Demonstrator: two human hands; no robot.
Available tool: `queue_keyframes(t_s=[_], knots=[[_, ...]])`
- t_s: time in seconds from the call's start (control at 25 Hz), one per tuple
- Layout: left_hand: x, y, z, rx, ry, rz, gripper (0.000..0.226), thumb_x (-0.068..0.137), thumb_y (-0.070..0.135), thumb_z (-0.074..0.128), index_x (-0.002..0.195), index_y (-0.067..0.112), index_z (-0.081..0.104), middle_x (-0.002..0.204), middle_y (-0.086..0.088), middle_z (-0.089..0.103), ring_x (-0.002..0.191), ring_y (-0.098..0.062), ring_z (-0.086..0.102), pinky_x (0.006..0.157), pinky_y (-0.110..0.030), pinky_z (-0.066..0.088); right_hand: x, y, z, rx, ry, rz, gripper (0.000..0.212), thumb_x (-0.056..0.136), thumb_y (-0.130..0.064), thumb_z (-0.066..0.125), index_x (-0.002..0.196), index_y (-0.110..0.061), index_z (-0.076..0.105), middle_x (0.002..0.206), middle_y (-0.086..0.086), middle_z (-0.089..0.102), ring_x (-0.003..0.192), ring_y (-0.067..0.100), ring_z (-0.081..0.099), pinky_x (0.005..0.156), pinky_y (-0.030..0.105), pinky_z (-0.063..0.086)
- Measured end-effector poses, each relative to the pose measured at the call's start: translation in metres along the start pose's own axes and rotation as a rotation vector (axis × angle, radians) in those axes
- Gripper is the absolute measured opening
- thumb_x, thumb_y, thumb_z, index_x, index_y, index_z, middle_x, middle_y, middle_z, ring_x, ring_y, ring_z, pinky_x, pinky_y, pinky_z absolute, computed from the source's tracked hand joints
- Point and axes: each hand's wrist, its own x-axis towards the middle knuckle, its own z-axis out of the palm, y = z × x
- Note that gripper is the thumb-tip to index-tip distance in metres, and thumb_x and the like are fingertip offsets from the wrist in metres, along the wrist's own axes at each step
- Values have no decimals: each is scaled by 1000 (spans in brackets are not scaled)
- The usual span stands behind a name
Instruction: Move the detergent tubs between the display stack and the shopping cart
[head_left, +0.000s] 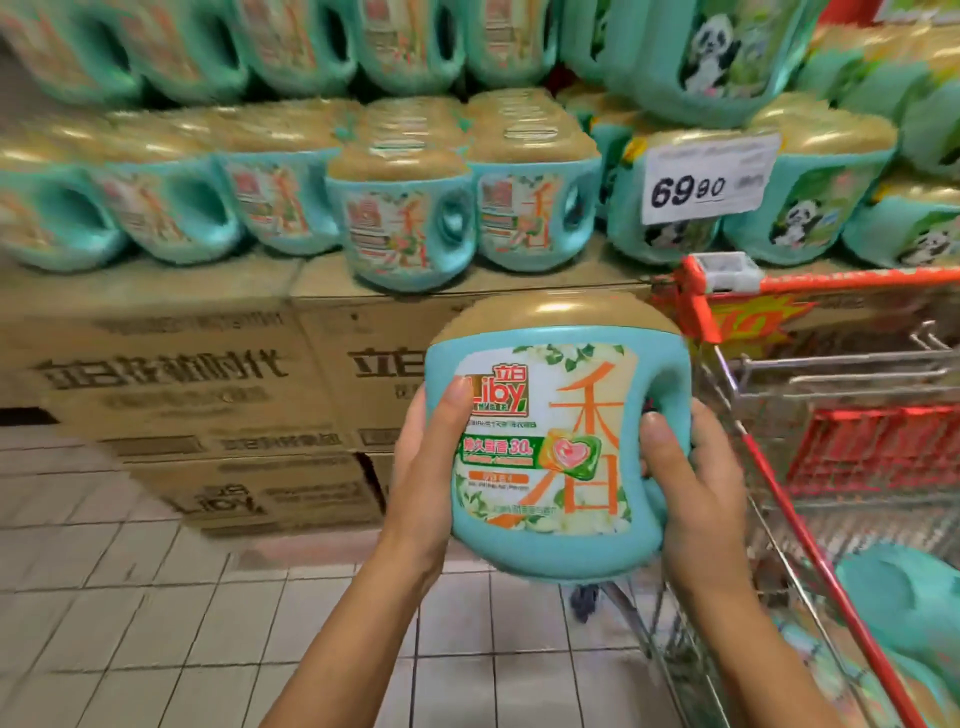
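A teal detergent tub (550, 447) with a gold lid and a Liby label is held up in front of me, between the display and the cart. My left hand (431, 467) grips its left side, thumb on the label. My right hand (680, 478) grips its right side at the handle. The display stack (405, 208) of like tubs fills the shelf behind, on cardboard cartons. The shopping cart (810, 415), red-trimmed wire, stands at the right with teal tubs (898, 597) inside it.
Brown cartons (208, 395) form the base of the display down to the white tiled floor (156, 623). A price tag reading 69.90 (706, 176) hangs on panda-labelled tubs at the right. The cart's rim runs close to my right forearm.
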Motion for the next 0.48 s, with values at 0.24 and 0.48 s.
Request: queue_keyframes(t_s=[0.24,0.48], knots=[[37,60,-109,54,49,98,87,62,56,81,133,18,50,119,-10,69,103,-26,69,77,-38,59,28,6,134,60,-95,-41,42,75,-56,60,101,-23,61,90,0,67,81,17,64,68,33,51],[77,95,-169,45,133,237,105,46,53,91,135,22,46,113,-5,72,97,-24,72,69,-32,58,66,6,221,17,-195,-130,58,77,-57,56,114,-13,58,95,-1,66,85,14,63,73,29,49]])
